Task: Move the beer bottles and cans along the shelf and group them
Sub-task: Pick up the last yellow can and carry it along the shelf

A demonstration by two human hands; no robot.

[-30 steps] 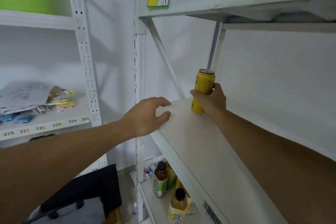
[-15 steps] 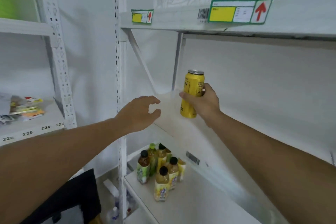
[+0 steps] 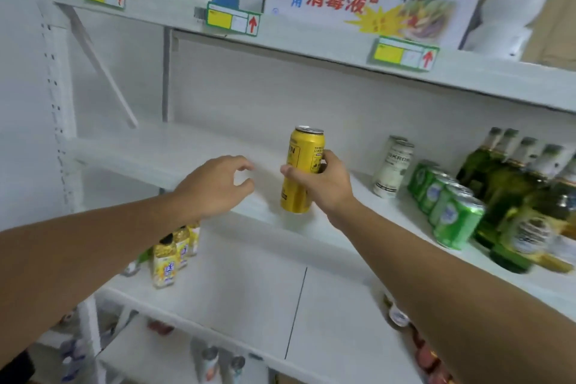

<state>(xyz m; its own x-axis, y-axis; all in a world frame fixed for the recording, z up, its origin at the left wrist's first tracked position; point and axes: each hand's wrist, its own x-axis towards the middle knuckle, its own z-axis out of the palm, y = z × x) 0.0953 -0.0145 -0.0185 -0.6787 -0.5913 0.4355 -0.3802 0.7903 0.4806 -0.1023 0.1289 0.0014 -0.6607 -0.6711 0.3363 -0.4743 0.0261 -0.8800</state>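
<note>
- Since the earlier frames, the yellow can [image 3: 301,170] has travelled rightward along the shelf [image 3: 162,149], and a white can [image 3: 393,170], green cans [image 3: 448,212] and green bottles [image 3: 511,196] have come into view.
- The right hand [image 3: 324,185] grasps the can mid-body, just above the shelf; the left hand [image 3: 218,185] hovers, loosely curled and holding nothing.
- The can is probably rigid but smooth and dentable, so the mid-wall grip suits it.

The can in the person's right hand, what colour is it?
Yellow with dark print and a silver top: the can, gripped by the right hand, head view.
</note>
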